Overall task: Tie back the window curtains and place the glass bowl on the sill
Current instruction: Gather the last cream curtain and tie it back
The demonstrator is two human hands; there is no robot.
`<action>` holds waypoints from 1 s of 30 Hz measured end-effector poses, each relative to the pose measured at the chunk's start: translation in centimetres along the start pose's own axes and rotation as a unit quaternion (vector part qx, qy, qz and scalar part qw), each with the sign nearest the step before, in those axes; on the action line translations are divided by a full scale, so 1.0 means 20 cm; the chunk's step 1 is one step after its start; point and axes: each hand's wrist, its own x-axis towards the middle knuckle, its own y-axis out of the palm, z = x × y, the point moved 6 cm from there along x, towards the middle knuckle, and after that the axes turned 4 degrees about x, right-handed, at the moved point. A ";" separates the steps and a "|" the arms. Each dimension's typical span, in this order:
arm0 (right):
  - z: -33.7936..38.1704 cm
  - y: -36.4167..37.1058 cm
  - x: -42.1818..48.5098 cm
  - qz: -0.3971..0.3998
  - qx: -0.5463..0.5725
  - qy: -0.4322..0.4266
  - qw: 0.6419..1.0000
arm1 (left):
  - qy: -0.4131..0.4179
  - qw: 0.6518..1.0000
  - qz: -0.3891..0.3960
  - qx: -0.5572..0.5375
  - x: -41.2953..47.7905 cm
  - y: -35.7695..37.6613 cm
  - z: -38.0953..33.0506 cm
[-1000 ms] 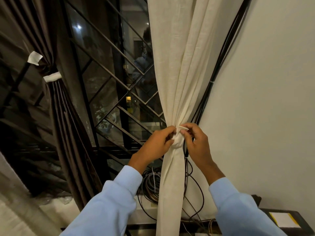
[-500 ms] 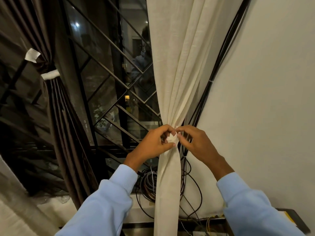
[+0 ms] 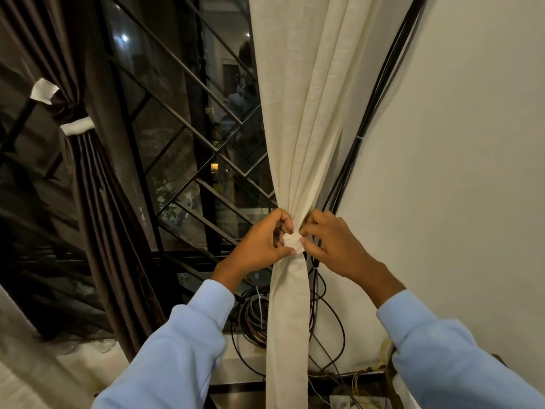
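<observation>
Cream curtain (image 3: 298,113), gathered into a narrow waist at the window's right edge beside the wall (image 3: 457,172), with a white tie (image 3: 293,243) wrapped round the gather. The left hand (image 3: 259,246) and right hand (image 3: 333,246) meet at the tie from either side, fingers curled, each pinching its cloth. At left, the brown curtain (image 3: 97,202) hangs bunched by a white band (image 3: 77,129) before the grille (image 3: 182,128); coiled cables (image 3: 253,317) hang below the hands.

I stood in a home, at a dark window with a grille (image 3: 188,134), a cream curtain (image 3: 298,113), a brown curtain (image 3: 97,202) and loose cables (image 3: 253,317).
</observation>
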 end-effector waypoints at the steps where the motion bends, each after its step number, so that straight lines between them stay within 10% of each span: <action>1: 0.00 0.01 0.00 0.008 0.013 -0.005 1.000 | 0.002 1.000 -0.007 0.005 -0.01 0.00 0.00; 10: 0.04 0.02 -0.06 0.026 0.037 -0.048 0.998 | 0.098 0.966 -0.083 0.224 -0.09 0.10 0.00; 23: 0.01 -0.10 -0.01 -0.187 0.088 -0.049 0.977 | 0.055 0.994 -0.086 0.025 -0.09 0.12 -0.01; 30: 0.00 0.04 -0.05 -0.151 0.010 -0.003 0.988 | 0.046 0.994 -0.094 0.040 -0.09 0.08 0.05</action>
